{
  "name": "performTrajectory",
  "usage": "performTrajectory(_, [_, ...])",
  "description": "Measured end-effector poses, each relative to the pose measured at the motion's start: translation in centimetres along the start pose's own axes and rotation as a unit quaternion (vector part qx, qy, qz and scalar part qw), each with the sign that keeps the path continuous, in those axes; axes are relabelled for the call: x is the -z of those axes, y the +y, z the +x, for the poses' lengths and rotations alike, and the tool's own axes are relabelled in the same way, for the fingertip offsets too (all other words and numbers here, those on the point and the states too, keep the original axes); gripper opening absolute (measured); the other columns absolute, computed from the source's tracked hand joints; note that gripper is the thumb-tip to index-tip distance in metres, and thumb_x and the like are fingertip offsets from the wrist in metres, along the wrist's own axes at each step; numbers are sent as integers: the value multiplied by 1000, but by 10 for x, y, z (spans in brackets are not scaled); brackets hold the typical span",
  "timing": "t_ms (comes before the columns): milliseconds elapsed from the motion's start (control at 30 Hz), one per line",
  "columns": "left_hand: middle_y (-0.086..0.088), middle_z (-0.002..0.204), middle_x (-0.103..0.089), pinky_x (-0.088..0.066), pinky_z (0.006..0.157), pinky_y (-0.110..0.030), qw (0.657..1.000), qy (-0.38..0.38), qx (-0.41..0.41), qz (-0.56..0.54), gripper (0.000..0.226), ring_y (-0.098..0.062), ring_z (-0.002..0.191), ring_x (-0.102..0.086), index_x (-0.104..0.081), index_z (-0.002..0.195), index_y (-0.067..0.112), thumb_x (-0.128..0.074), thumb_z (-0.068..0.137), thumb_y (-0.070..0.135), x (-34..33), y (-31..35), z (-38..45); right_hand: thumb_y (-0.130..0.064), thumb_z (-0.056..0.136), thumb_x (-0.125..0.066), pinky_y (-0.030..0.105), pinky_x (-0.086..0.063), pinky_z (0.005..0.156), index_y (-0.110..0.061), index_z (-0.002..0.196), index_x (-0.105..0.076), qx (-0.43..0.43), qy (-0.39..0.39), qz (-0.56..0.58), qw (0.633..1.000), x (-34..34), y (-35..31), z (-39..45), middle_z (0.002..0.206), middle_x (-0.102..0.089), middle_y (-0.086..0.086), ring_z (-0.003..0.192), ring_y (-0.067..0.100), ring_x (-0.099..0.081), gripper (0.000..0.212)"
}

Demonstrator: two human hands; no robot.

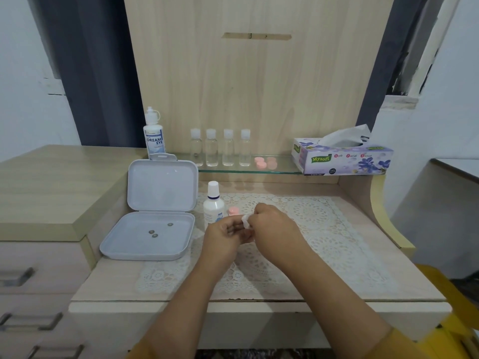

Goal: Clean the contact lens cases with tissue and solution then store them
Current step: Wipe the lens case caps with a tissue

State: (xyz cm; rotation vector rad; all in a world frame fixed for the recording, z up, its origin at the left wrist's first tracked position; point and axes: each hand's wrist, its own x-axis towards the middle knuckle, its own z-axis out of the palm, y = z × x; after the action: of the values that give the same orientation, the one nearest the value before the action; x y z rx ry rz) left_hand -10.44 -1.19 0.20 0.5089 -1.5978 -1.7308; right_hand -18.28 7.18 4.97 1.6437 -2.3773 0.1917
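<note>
— Both hands meet over the lace mat (324,229), near the middle of the desk (259,297). Right hand (272,226) has its fingers curled around a small wad of white tissue (245,221). Left hand (223,235) is curled too, touching the tissue, but what it holds I cannot tell.

— How much room is around them?

— To the right the mat lies bare up to the curved yellow edge of the desk. To the left it is tighter: a white solution bottle (213,206) stands just beside the left hand, and the open grey box (155,216) lies beyond it, at the left edge.

— And the lens cases?

— One pink case piece (233,211) stands on the mat just behind the hands, half covered by them. More pink pieces (264,163) sit on the glass shelf (280,171) at the far side, right of four clear small bottles (220,149). The tissue box (342,156) is at the shelf's right end.

— Anything unclear?

— Three small round things (155,232) lie in the box's bottom half; they are too small to name. If a case is between the fingers, it is hidden.
</note>
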Motion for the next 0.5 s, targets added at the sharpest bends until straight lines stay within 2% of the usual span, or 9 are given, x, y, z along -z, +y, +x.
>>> performTrajectory(67, [-5, 78, -74, -57, 70, -24, 1000, -7, -8, 0, 33, -16, 76, -70, -73, 85, 12, -60, 79, -18, 0, 0, 0, 1, 90, -49, 26, -30, 58, -9, 108, -61, -1, 1, 2, 1000, -1, 2, 1, 105, -46, 4, 93, 19, -43, 23])
performTrajectory(100, [-8, 81, -74, -57, 72, -26, 1000, -11, -13, 2, 31, -17, 78, -70, -73, 87, 11, -60, 80, -16, 1, -1, 0, 2, 90, -49, 25, -29, 57, -8, 107, -61, 1, 4, 5, 1000, -1, 3, 0, 103, -45, 3, 95, 19, -44, 23])
performTrajectory(167, [-15, 86, -73, -58, 75, -29, 1000, -18, -11, -1, 28, -21, 81, -70, -73, 92, 8, -60, 82, -15, 2, -2, 0, 2, 91, -49, 25, -29, 54, -7, 104, -62, 11, 17, 14, 1000, -6, 7, 0, 97, -42, 2, 89, 18, -41, 21])
performTrajectory(233, [-17, 86, -72, -58, 75, -29, 1000, -26, -2, -4, 26, -23, 81, -70, -72, 94, 7, -60, 83, -13, 3, -3, 1, -4, 92, -52, 28, -39, 62, -7, 100, -65, 12, 12, 42, 999, -12, 13, 2, 98, -47, 3, 86, 17, -45, 15])
performTrajectory(300, [-20, 87, -71, -57, 74, -27, 1000, -24, 3, -7, 23, -23, 80, -70, -70, 99, 5, -60, 85, -11, 3, -5, 2, -12, 90, -60, 22, -40, 64, -10, 83, -66, -36, 11, 155, 987, -11, 20, 3, 92, -52, 0, 82, 17, -52, 9])
performTrajectory(333, [-23, 89, -69, -57, 73, -26, 1000, -17, 5, -12, 23, -23, 80, -71, -68, 101, 4, -60, 86, -10, 4, -5, 3, -14, 89, -64, 17, -37, 59, -13, 72, -61, -75, 8, 227, 971, -8, 25, 1, 84, -52, -3, 75, 14, -51, 17])
performTrajectory(367, [-23, 92, -69, -57, 73, -25, 1000, -11, 8, -17, 23, -24, 81, -72, -66, 104, 4, -59, 87, -10, 4, -6, 3, -16, 88, -65, 15, -34, 54, -14, 66, -58, -112, 9, 295, 949, -5, 29, -2, 76, -52, -5, 67, 10, -50, 23])
performTrajectory(433, [-22, 95, -68, -57, 73, -24, 1000, -9, 9, -24, 25, -26, 83, -72, -63, 109, 0, -58, 87, -10, 3, -7, 4, -12, 89, -64, 18, -39, 58, -9, 72, -63, -168, 57, 446, 877, -1, 36, -9, 71, -59, -2, 59, 7, -54, 17])
performTrajectory(500, [-18, 93, -69, -57, 72, -24, 999, -10, 9, -29, 25, -27, 83, -72, -63, 110, -1, -59, 87, -10, 3, -7, 4, -3, 88, -63, 25, -53, 69, -3, 87, -67, -212, 148, 606, 753, 1, 36, -13, 81, -68, 6, 70, 12, -67, 4])
